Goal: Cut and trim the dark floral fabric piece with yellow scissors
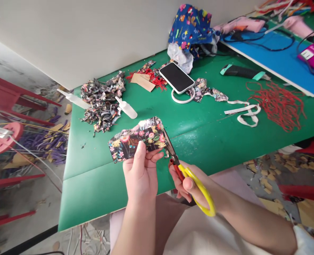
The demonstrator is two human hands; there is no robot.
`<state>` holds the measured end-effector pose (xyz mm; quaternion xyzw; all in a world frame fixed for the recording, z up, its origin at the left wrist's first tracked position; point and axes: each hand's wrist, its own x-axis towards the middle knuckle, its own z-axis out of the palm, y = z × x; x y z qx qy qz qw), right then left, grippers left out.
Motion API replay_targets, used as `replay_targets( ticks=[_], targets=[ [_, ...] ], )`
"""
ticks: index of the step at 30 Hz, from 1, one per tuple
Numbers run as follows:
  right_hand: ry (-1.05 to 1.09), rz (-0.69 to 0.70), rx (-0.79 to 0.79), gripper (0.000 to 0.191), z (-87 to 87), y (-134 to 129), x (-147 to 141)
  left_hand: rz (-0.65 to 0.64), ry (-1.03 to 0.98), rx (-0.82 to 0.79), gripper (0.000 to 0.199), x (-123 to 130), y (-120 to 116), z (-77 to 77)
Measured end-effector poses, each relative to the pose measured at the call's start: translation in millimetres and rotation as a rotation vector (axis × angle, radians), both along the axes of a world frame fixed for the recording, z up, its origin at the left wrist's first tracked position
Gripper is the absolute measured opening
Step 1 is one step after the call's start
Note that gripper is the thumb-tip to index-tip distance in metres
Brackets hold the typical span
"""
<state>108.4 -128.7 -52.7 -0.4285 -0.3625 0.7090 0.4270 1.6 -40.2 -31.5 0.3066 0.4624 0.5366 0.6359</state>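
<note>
My left hand (143, 166) pinches a black piece of fabric with a floral print (135, 140), thumb on top and fingers beneath. The piece is roughly rectangular, with an uneven upper edge. My right hand (186, 180) grips yellow-handled scissors (199, 191), thumb through one loop. Their dark blades point up and left, lying along the right edge of the fabric. Whether the blades are apart or together there I cannot tell. A small red tube-like piece (177, 170) shows beside the scissors at my right fingers.
Floral scraps (104, 102) lie heaped on the green table (90, 187) by two white squeeze bottles (127, 109). Behind are a phone (177, 77), a cardboard piece (143, 81), a utility knife (243, 72), red cords (279, 102) and a white ribbon (248, 115). Pink glue guns (242, 24) rest at back right.
</note>
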Motion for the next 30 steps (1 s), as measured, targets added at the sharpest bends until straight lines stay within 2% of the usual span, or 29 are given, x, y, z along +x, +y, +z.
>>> replay_targets(
  ticks=[11,20,27,30],
  targets=[
    [-0.045,0.001,0.013,0.064,6.3,3,0,0.026,-0.001,-0.005,0.015,2,-1,0.2],
    [-0.004,-0.105,0.029,0.056,-7.3,-1,-10,0.036,0.05,0.014,0.019,4,-2,-3.9],
    [-0.01,-0.071,0.02,0.052,-0.5,2,-6,0.024,0.015,-0.028,0.019,5,0,-3.1],
    [0.016,-0.112,-0.001,0.05,-1.0,2,-8,0.009,-0.035,-0.037,0.016,6,0,-2.4]
  ],
)
